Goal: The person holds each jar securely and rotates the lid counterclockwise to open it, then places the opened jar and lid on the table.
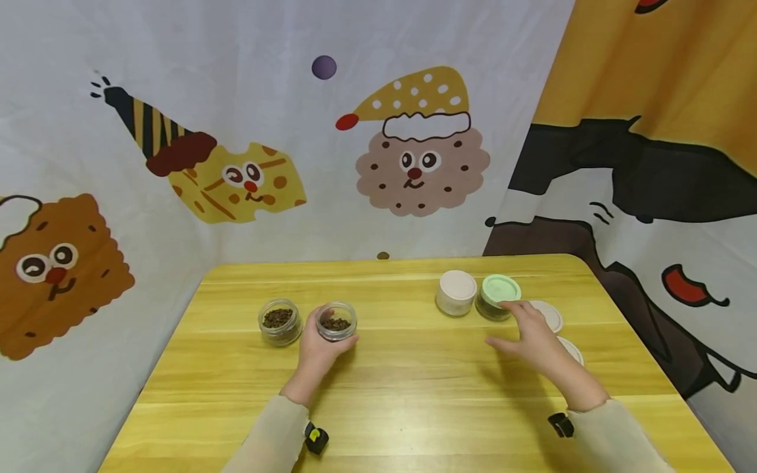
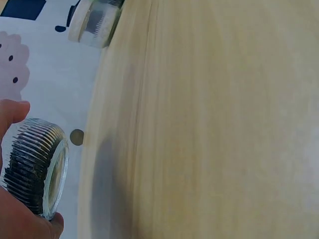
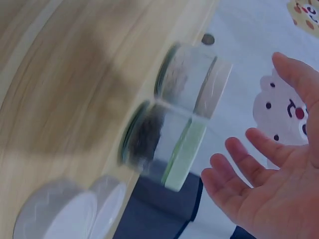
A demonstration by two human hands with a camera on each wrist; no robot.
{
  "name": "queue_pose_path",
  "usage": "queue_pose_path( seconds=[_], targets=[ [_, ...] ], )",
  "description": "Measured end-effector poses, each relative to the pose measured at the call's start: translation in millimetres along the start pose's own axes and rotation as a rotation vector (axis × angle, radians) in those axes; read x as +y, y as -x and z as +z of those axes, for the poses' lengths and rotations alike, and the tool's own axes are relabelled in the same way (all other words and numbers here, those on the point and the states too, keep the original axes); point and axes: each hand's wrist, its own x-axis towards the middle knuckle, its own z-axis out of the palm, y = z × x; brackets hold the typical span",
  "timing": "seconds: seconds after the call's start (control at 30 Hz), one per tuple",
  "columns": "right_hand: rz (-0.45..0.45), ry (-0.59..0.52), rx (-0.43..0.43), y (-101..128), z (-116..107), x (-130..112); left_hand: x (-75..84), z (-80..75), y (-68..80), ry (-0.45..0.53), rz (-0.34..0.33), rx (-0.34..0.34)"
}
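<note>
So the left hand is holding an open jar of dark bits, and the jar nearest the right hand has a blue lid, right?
Not quite. The lid is green, not blue, as the head view shows. The left hand does hold an open jar.

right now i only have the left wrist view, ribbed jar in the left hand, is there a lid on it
Observer: No lid. The jar in the left hand is open on top, with dark bits inside.
Operator: where's the right hand
Observer: The right hand is open by the green-lidded jar and holds nothing.
Operator: any loose lids
Observer: Yes, two white lids lie on the table just past the right hand.
</note>
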Motion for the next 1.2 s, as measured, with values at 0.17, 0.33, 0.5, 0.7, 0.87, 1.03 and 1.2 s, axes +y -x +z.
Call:
queue_pose_path(
  seconds=[0.17, 0.33, 0.5, 0.7, 0.87, 1.03, 1.2],
  targets=[
    [-0.032, -0.067, -0.012, -5, 14, -10, -4.8, -0.7, -2.7, -0.048, -0.023, 0.008],
    [-0.078, -0.090, -0.027, -7, 26, -20, -8.4, -1.1, -6.5, -0.158, -0.029, 0.049],
    [-0.071, -0.102, -0.056, -7, 31, -26, -10.5, -1.4, -10.2, -0.195, -0.035, 0.048],
    [-0.078, -0.114, -0.071, -7, 35, -29, -11.1, -2.2, -13.6, -0.212, -0.031, 0.038],
    [-0.087, -0.136, -0.067, -8, 36, -32, -14.8, -1.5, -16.2, -0.236, -0.023, 0.030],
    [-0.083, -0.127, -0.067, -8, 38, -35, -19.0, -0.3, -17.8, -0.248, -0.024, 0.018],
    [-0.088, -0.134, -0.066, -8, 41, -35, -19.6, -0.2, -18.5, -0.253, -0.025, 0.002]
  ],
)
